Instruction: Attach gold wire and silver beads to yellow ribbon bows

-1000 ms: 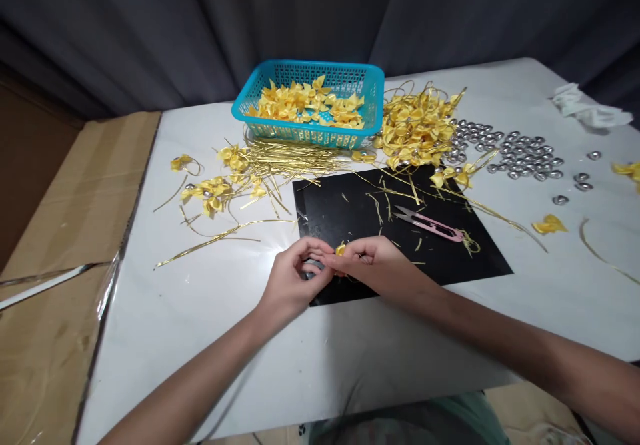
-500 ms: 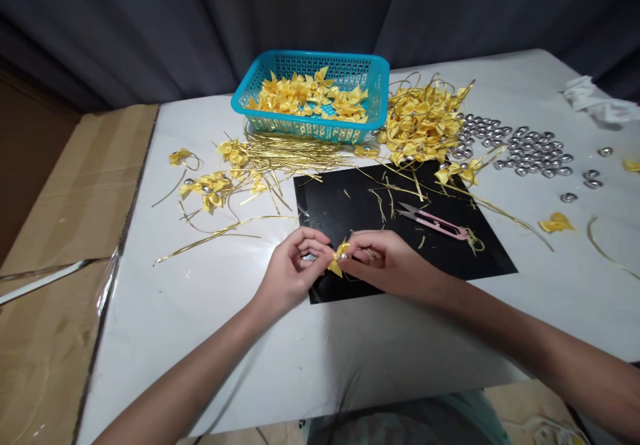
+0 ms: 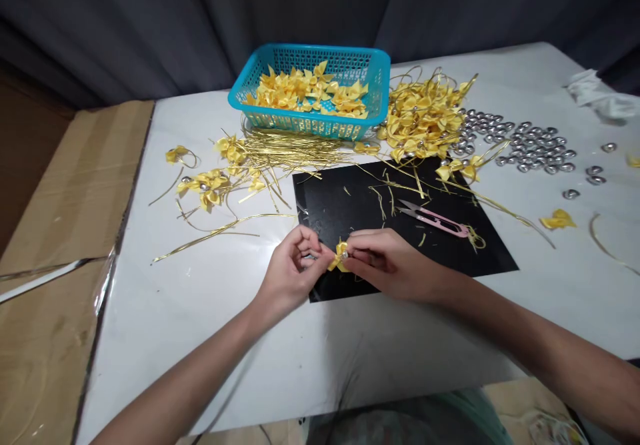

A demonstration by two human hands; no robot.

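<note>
Over the near left part of a black sheet (image 3: pixel 330 208), my left hand (image 3: pixel 299 258) pinches the left side of a small yellow ribbon flower (image 3: pixel 340 257). My right hand (image 3: pixel 383 258) grips the same flower from the right, with a silvery bead showing by its fingertips. Pink-handled thread snips (image 3: pixel 440 222) lie on the sheet, right of my hands, among gold thread scraps. Behind the sheet is a bundle of gold cords (image 3: pixel 295 148). A heap of yellow flowers with beads (image 3: pixel 423 118) stands to the right of the cords.
A blue basket (image 3: pixel 310 117) with yellow ribbon flowers stands at the back of the white table (image 3: pixel 225 338). Silver beads (image 3: pixel 537 145) lie scattered at the right, near a crumpled white cloth (image 3: pixel 600 95). Some finished-looking flowers (image 3: pixel 205 185) lie at the left. Cardboard (image 3: pixel 65 198) borders the table.
The view has shifted slightly. The flower has turned a little between my fingers, and my right fingertips sit slightly farther from my left ones.
</note>
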